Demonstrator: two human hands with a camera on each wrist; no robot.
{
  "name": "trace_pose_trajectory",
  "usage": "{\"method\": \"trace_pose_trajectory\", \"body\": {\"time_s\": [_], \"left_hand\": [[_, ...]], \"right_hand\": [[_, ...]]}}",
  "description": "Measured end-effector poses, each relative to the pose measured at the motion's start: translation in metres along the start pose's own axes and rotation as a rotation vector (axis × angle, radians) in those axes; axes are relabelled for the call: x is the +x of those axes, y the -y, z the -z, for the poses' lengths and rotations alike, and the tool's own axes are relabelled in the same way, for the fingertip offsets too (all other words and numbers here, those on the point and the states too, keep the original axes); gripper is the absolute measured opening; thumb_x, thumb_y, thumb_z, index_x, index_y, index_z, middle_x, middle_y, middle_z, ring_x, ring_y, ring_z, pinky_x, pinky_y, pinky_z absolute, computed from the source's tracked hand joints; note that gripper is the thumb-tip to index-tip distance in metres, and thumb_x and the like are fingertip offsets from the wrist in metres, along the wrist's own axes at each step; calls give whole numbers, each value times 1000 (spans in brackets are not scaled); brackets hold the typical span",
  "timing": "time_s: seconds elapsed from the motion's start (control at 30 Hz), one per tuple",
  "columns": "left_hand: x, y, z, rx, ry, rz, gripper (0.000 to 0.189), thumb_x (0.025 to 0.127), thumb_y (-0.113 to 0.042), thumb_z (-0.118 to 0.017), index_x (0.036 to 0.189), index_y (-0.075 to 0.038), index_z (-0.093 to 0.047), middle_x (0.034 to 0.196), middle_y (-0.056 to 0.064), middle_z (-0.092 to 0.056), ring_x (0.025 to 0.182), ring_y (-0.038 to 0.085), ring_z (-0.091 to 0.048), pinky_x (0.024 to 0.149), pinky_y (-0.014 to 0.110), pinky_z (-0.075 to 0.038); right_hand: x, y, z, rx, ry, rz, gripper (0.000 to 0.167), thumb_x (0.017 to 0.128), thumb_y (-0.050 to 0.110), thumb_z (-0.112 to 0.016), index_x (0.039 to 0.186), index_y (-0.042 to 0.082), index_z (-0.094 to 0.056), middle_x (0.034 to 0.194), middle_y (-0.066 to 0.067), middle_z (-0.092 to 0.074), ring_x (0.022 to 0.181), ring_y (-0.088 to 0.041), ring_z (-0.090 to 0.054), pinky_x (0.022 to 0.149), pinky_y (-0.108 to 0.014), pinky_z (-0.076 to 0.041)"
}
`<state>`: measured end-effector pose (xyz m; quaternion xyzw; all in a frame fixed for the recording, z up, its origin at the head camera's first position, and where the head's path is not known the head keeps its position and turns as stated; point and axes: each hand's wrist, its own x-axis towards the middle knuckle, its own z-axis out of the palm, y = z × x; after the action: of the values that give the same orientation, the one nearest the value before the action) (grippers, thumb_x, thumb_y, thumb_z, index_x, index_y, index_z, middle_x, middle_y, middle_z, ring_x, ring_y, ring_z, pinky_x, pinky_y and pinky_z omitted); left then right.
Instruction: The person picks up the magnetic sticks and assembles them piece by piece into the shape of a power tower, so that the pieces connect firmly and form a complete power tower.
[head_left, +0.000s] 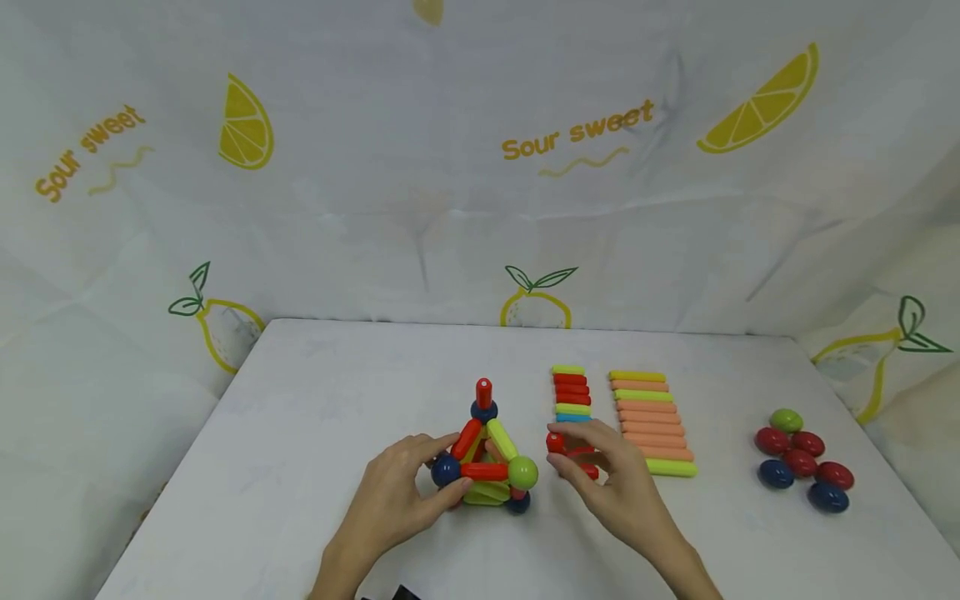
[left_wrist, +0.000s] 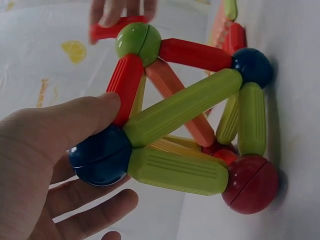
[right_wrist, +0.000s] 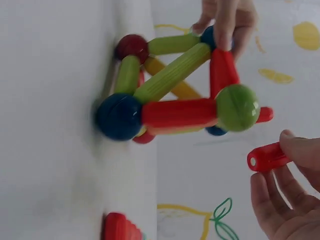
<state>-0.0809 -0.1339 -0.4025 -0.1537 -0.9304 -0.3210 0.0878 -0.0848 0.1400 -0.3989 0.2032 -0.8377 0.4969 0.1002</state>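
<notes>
On my far left, past everything else, the bench (head_left: 247, 500) lies bare. Against the left side of the rod-and-ball frame (head_left: 486, 472) I see the left hand (head_left: 397, 492), its thumb and fingers closed on the corner with the navy ball (head_left: 446, 469), the lower fingers loose. The frame itself stands on the bench. At its far corner a red rod points upward from another navy ball (head_left: 484, 412); its near right corner is a green ball (head_left: 522, 472).

Just right of the frame, without touching it, the right hand (head_left: 611, 483) pinches a short red rod (head_left: 555, 442) between thumb and fingertips, pale end facing outward. Behind that hand, right of the frame, I have a column of short rods (head_left: 572, 389), then longer rods (head_left: 651, 417), mostly orange. Well to the frame's right, seven loose balls (head_left: 799, 463) sit clustered: green, red and navy.
</notes>
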Motion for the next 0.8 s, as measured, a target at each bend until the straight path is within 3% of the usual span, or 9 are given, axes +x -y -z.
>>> {"method": "trace_pose_trajectory", "body": {"time_s": [0.1, 0.17, 0.43, 0.57, 0.67, 0.8], "left_hand": [[0, 0, 0, 5, -2, 5, 46, 80, -38, -87, 120, -19, -76, 91, -8, -77, 74, 9, -57, 62, 15, -46], [0, 0, 0, 5, 1, 7, 46, 80, -39, -87, 120, -19, -76, 91, -7, -77, 74, 9, -57, 62, 15, -46], [-1, 1, 3, -22, 10, -33, 48, 80, -38, -87, 121, -15, -76, 105, -6, -80, 85, 4, -68, 75, 27, -58], [-2, 4, 6, -59, 32, -45, 49, 81, -39, -87, 121, -12, -76, 106, -3, -80, 88, 7, -71, 76, 25, -57], [-1, 6, 9, -107, 76, -56, 49, 82, -41, -86, 120, -10, -76, 103, -4, -81, 85, 4, -70, 74, 24, -56], [-3, 10, 17, -215, 195, -41, 52, 82, -45, -84, 122, -13, -76, 97, -11, -80, 83, -3, -66, 77, 28, -55]], "right_hand": [[1, 13, -3, 127, -15, 38, 35, 89, 3, -76, 121, 15, -70, 102, -1, -70, 90, -10, -72, 74, -27, -63], [2, 19, -6, 146, 3, 31, 33, 89, 6, -77, 120, 15, -70, 103, 0, -70, 90, -11, -72, 75, -27, -63], [2, 23, -14, 82, 35, -22, 33, 84, 7, -82, 113, 19, -71, 100, 5, -72, 88, -4, -70, 77, -25, -62], [2, 22, -16, 18, 62, -72, 39, 81, 12, -86, 115, 22, -70, 101, 9, -72, 90, -4, -70, 78, -26, -62], [2, 21, -17, -30, 98, -98, 39, 81, 17, -87, 116, 21, -71, 102, 8, -73, 92, -7, -71, 79, -30, -63], [3, 18, -15, -35, 126, -124, 32, 83, 19, -85, 113, 17, -73, 101, 5, -73, 93, -14, -73, 79, -35, -64]]}}
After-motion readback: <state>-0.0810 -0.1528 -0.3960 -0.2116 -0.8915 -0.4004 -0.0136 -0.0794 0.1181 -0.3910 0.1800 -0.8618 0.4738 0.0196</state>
